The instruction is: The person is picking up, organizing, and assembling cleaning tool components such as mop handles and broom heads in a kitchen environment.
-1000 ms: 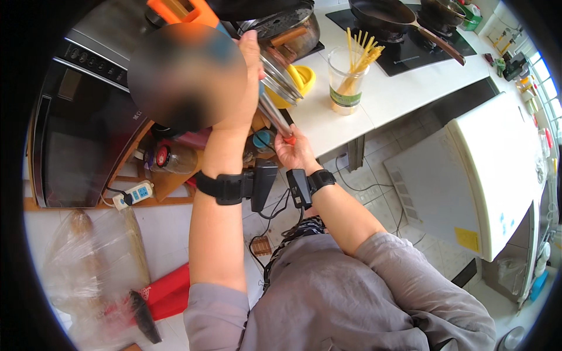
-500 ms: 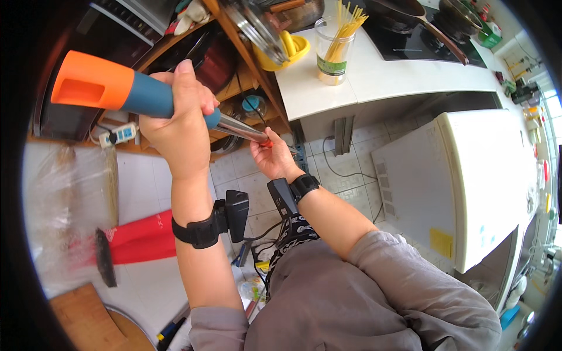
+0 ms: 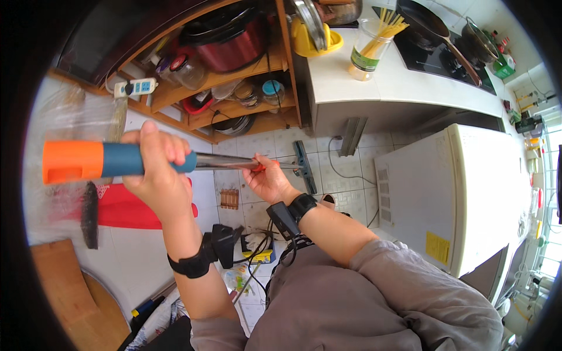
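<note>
A long mop crosses the view, its thick orange-and-blue handle [image 3: 126, 159] at the left. My left hand [image 3: 157, 167] is closed round the blue grip near the metal pole. Further down, my right hand [image 3: 269, 181] is closed round the pole [image 3: 225, 161] beside a small orange-red part. Beyond my right hand, the narrow dark teal mop head [image 3: 305, 167] lies on the tiled floor, near the foot of the counter. Its underside is hidden. Black straps with small dark boxes circle both my wrists.
Wooden shelves [image 3: 234, 111] hold a red cooker [image 3: 231, 44] and several jars. Right of them stands a white counter [image 3: 351, 93] with a pasta container [image 3: 366, 55]. A white appliance [image 3: 415, 193] and loose cable flank the floor. A small wooden rack [image 3: 229, 199] lies on the tiles.
My left hand and the handle have moved down and left, so the pole lies more nearly level in view. The view has shifted; the mop head and more shelves now show.
</note>
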A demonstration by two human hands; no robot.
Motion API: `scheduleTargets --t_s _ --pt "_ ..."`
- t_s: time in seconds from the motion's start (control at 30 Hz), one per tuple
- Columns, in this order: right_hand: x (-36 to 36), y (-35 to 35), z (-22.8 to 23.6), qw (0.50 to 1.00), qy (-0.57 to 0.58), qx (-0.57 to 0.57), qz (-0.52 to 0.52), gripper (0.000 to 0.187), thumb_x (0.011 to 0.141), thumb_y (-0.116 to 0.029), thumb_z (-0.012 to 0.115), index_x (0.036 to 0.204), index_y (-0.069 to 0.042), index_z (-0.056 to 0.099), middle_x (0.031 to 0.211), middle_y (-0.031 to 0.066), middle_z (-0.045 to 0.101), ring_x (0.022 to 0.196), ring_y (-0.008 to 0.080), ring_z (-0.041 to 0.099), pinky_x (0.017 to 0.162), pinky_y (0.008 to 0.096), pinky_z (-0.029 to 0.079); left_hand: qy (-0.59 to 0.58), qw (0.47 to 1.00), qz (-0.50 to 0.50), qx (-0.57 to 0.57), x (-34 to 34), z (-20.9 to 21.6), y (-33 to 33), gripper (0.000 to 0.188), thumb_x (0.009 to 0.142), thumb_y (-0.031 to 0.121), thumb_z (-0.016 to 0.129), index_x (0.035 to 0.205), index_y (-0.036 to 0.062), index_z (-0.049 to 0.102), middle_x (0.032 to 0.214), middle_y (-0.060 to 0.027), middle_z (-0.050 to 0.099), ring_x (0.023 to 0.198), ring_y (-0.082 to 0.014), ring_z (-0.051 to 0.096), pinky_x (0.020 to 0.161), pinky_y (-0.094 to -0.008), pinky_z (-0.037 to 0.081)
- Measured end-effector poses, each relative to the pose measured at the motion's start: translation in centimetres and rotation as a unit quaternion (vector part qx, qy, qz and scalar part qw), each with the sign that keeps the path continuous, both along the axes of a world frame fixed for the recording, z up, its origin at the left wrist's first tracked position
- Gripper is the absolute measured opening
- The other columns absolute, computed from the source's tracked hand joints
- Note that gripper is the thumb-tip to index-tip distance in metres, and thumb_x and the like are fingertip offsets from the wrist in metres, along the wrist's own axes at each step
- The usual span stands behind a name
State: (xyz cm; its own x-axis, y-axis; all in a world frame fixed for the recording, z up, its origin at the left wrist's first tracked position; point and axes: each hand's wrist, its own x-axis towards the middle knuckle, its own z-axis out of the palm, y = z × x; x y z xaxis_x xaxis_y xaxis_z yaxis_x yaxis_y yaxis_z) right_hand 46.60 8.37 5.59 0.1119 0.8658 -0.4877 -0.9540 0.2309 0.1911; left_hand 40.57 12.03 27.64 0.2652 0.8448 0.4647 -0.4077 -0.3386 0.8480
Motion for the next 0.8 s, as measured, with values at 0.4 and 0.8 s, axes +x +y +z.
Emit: scheduleTargets --t_s 0.4,0.8 --pt "-14.3 0.6 0.0 0.946 -0.146 0.092 0.273 0.047 0.087 -0.042 0.044 0.105 0.002 0.047 0.100 0.0155 0.053 0.096 0.0245 0.053 0.086 0.0339 0.045 -0.024 0.998 0.040 0.037 -17.3 2.6 3.5 0.021 0.079 0.006 0.056 0.063 0.0059 0.041 0.052 -0.0009 0.038 0.043 -0.0101 0.036 0.046 -0.0265 0.034" --pt "1.4 -14.4 -13.8 0.946 -0.227 -0.196 0.123 0.021 0.088 -0.019 0.042 0.095 -0.002 0.052 0.088 0.0103 0.059 0.078 0.0197 0.057 0.070 0.0280 0.048 0.066 0.989 0.129 -0.007 -29.5 0.5 15.6 0.020 0.077 0.018 0.062 0.068 0.0064 0.049 0.062 -0.0019 0.046 0.059 -0.0129 0.047 0.060 -0.0276 0.040"
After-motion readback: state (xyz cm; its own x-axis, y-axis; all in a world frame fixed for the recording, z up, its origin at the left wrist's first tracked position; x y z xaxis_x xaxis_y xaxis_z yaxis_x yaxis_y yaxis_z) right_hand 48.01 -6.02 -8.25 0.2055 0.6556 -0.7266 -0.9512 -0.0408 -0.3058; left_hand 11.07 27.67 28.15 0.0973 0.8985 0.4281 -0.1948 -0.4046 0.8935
